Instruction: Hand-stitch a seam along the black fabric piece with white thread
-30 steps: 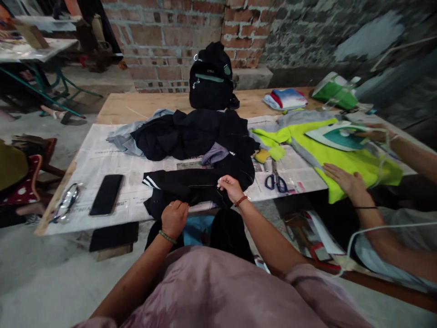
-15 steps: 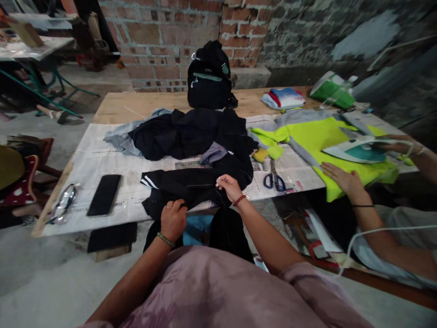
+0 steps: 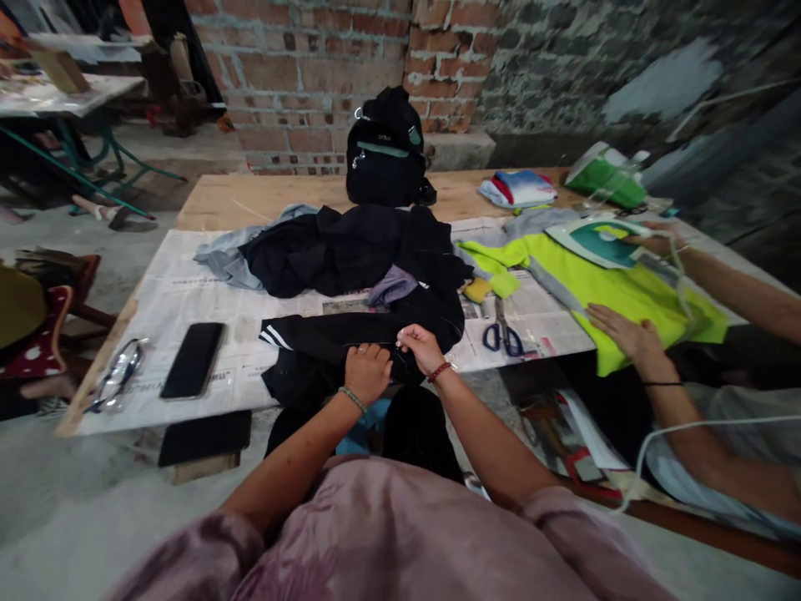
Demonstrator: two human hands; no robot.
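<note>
A black garment (image 3: pixel 325 330) with white stripes at one end lies along the table's near edge. My left hand (image 3: pixel 368 371) is closed on its near edge, fingers curled over the cloth. Close beside it, my right hand (image 3: pixel 422 349) pinches thumb and forefinger together just over the fabric. Something tiny and pale shows at those fingertips, too small to name. A thin light line runs along the cloth by the hands. Dark-handled scissors (image 3: pixel 501 334) lie to the right of my right hand.
Beyond are heaped dark clothes (image 3: pixel 325 250) and a black backpack (image 3: pixel 385 154). A phone (image 3: pixel 193 361) and glasses (image 3: pixel 122 371) lie left on newspaper. At right, a co-worker's hand (image 3: pixel 629 338) presses a yellow garment (image 3: pixel 581 292); their other hand holds an iron (image 3: pixel 594 240).
My left hand has slid right along the black garment, close to my right hand, which stays in a pinch. The co-worker's iron has moved left and away across the yellow garment.
</note>
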